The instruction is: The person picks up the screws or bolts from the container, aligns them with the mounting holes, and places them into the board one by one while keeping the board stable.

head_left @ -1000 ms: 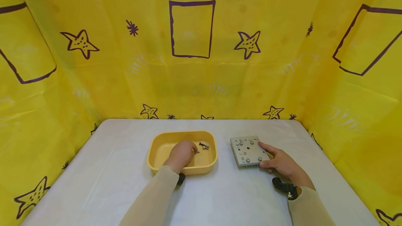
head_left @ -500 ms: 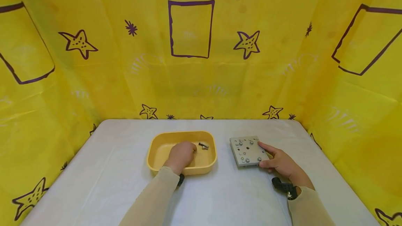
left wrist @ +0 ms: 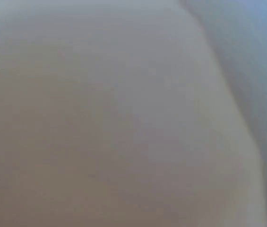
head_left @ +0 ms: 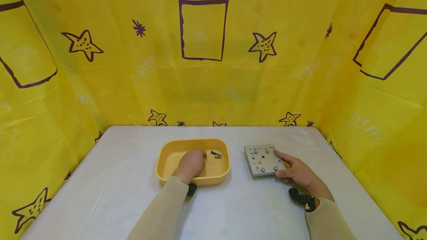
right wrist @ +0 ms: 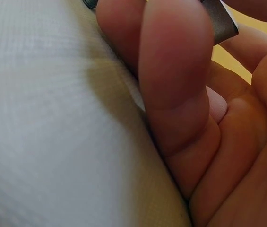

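My left hand point(head_left: 191, 164) is down inside the yellow tray point(head_left: 160, 166), its fingers curled at the tip. A small metal screw seen at those fingertips earlier is now hidden by the hand. A few small screws point(head_left: 216, 154) lie together in the tray, just right of the fingers. My right hand point(head_left: 298, 173) grips the right edge of a square grey plate point(head_left: 267, 162) between thumb and fingers. The plate has holes and several bolts in its top, with bolt ends showing below its front edge. The left wrist view is a blur; the right wrist view shows curled fingers point(right wrist: 176, 71) against the plate's dark edge point(right wrist: 223, 21).
Both things are on a white-covered table point(head_left: 233, 210). Yellow cloth walls point(head_left: 207, 95) with drawn stars close in the back and sides. A gap of bare table point(head_left: 237, 158) separates tray from plate.
The small screw at my left fingertips has gone out of sight as the fingers drew slightly back and in. The right hand and the plate have stayed put.
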Available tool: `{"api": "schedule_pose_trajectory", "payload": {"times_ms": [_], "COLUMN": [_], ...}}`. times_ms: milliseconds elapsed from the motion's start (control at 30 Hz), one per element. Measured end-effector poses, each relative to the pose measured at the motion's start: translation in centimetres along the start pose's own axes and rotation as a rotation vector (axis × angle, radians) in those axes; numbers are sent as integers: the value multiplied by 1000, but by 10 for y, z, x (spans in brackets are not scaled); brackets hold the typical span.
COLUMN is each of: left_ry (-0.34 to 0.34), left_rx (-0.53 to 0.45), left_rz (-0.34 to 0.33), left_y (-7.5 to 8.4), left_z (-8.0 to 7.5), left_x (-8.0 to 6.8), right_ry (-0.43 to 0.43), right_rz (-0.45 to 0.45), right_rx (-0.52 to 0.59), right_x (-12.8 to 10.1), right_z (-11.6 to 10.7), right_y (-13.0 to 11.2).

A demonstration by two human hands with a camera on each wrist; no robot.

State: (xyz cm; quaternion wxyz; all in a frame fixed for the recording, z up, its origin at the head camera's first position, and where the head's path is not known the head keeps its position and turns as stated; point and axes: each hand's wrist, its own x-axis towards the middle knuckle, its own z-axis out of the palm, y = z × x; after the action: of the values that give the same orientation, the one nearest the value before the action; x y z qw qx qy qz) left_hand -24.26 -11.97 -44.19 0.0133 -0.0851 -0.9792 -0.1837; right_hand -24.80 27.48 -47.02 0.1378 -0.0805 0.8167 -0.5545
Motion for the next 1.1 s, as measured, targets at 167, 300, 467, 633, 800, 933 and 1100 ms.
{"api": "schedule_pose_trajectory", "payload": {"times_ms": [167, 300, 467, 633, 800, 933, 1100], "left_ry": [49, 56, 37, 39, 58, 93, 114], "left_rx": [-128, -280, -449, -589, -769, -905, -1012], "left_rz": [4, -30, -94, -151, -185, -219, -244], "left_y": [-1, 0, 3, 7, 13, 21, 33], "left_z": [-3, -7, -12, -16, -19, -21, -18], "left_x": [-1, -2, -4, -4, -3, -1, 4], "right_ry": [-2, 1, -2, -4, 0, 4, 6], "right_rz": [-5, -10, -8, 5, 11, 18, 27], "right_rx": [0, -15, -30, -13, 0, -3, -2], "right_x": [0, 1, 1, 3, 4, 4, 4], "right_z": [-1, -1, -2, -2, -2, -2, -2], "right_y": [1, 1, 2, 6, 8, 9, 9]}}
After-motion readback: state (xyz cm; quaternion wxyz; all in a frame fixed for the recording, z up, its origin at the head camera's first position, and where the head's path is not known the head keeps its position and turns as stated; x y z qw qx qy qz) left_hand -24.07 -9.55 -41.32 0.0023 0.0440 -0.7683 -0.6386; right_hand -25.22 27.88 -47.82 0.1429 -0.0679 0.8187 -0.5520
